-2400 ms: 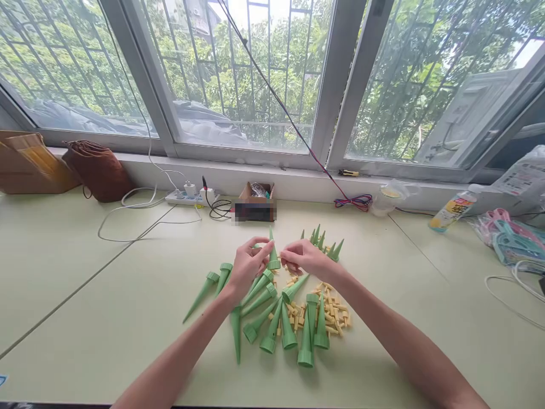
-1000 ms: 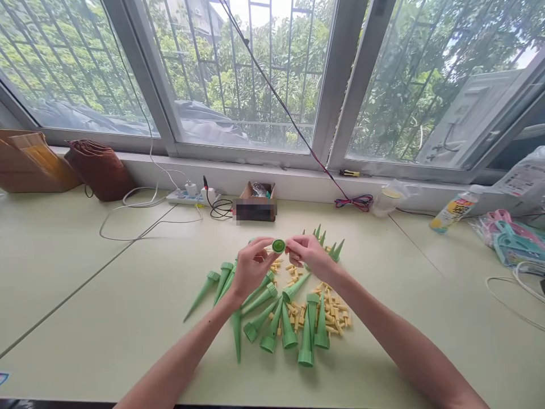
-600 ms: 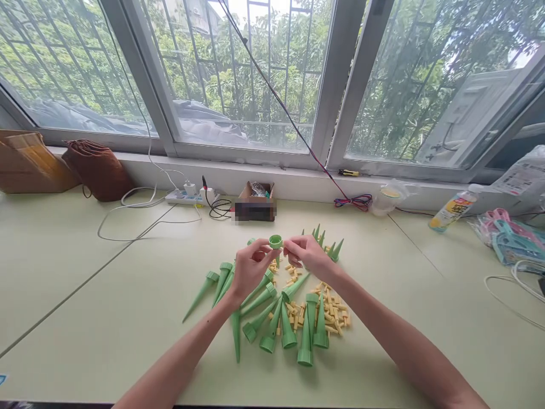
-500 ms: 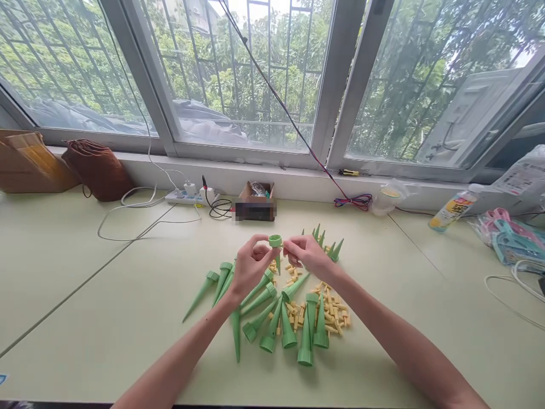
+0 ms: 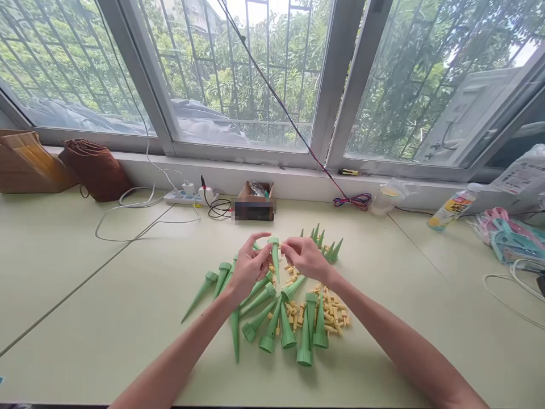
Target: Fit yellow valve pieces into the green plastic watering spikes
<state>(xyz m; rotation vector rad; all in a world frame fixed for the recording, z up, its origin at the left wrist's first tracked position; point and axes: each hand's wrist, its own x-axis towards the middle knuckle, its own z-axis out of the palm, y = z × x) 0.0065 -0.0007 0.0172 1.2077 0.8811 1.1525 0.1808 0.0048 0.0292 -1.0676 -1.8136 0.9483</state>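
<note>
My left hand (image 5: 249,266) is closed around the top of a green plastic watering spike (image 5: 276,264), thumb and fingers at its wide cap; the point hangs downward. Close on its right, my right hand (image 5: 307,258) pinches a small yellow plastic piece, mostly hidden by the fingertips, against the spike's side near the cap. Below the hands several loose green spikes (image 5: 288,329) lie fanned out on the table. A pile of small yellow T-shaped pieces (image 5: 334,311) lies among them. Behind my right hand, more green spikes (image 5: 337,250) point upward.
Along the window wall stand a brown bag (image 5: 94,170), a power strip (image 5: 181,197), a small open box (image 5: 255,204), and a bundle of wires (image 5: 352,200). A spray bottle (image 5: 453,210) and plastic-wrapped hangers (image 5: 515,241) lie at the right.
The spike between my hands has tilted: its open cap faced me before, and now its long side shows. Both hands remain close together in nearly the same place.
</note>
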